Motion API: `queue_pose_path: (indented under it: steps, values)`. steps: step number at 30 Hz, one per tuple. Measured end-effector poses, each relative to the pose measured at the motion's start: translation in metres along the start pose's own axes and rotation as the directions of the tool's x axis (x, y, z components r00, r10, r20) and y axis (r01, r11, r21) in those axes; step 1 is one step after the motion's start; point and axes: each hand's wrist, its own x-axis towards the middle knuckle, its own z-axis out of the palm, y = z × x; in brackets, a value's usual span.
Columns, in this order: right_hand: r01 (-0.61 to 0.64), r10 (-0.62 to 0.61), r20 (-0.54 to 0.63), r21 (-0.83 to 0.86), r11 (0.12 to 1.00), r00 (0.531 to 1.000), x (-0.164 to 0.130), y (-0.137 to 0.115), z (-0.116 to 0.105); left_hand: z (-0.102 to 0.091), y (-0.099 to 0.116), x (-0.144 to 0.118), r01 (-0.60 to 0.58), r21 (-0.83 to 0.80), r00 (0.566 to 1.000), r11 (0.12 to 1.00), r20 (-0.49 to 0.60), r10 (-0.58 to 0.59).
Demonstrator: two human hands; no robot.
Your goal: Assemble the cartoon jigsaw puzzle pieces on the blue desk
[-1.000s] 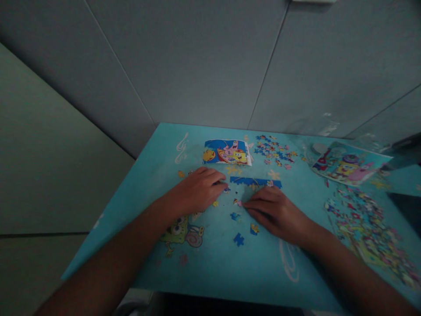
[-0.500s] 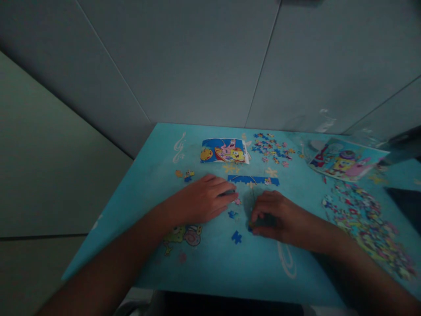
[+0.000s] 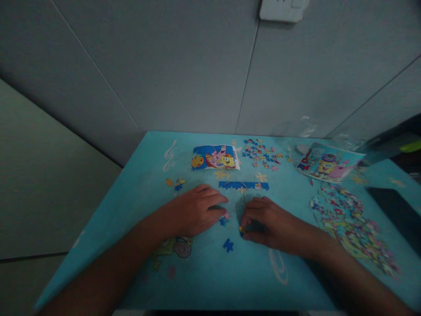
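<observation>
right hand (image 3: 263, 219) fingers curled in, tips pinching a small yellow puzzle piece (image 3: 241, 228) right at the table surface. left hand (image 3: 194, 210) flat, palm down, fingers together and extended, holding nothing; fingertips touching a small pink-blue piece cluster (image 3: 225, 218). loose blue piece (image 3: 228, 245) lies on the blue table (image 3: 138, 193) just below the gap between the hands. joined blue edge strip (image 3: 244, 185) sits just beyond both hands, apart from them. reference picture card (image 3: 215, 157) further back near the wall, scattered pieces (image 3: 261, 153) to its right. second picture card (image 3: 325, 163) far right, big unsorted pile (image 3: 351, 224) right of the right forearm. two small pieces (image 3: 176, 182) left of the left hand.
</observation>
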Motion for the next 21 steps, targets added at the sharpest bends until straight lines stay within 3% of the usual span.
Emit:
queue_pose_path:
  steps: [7, 15, 21]
  values:
    - [-0.016, 0.018, -0.06, 0.032, 0.999, 0.998, 0.001, 0.002, 0.002, 0.003, 0.006, -0.002, -0.071, -0.057, 0.994, 0.996, -0.085, 0.066]
    - [-0.013, -0.001, -0.228, -0.059, 0.998, 0.974, 0.008, 0.02, 0.01, -0.005, 0.017, 0.005, -0.133, -0.009, 0.99, 0.991, -0.058, 0.132]
    - [-0.019, -0.017, -0.241, -0.148, 0.989, 0.97, 0.008, 0.024, 0.004, -0.005, 0.026, 0.006, -0.185, -0.004, 0.982, 0.983, -0.039, 0.185]
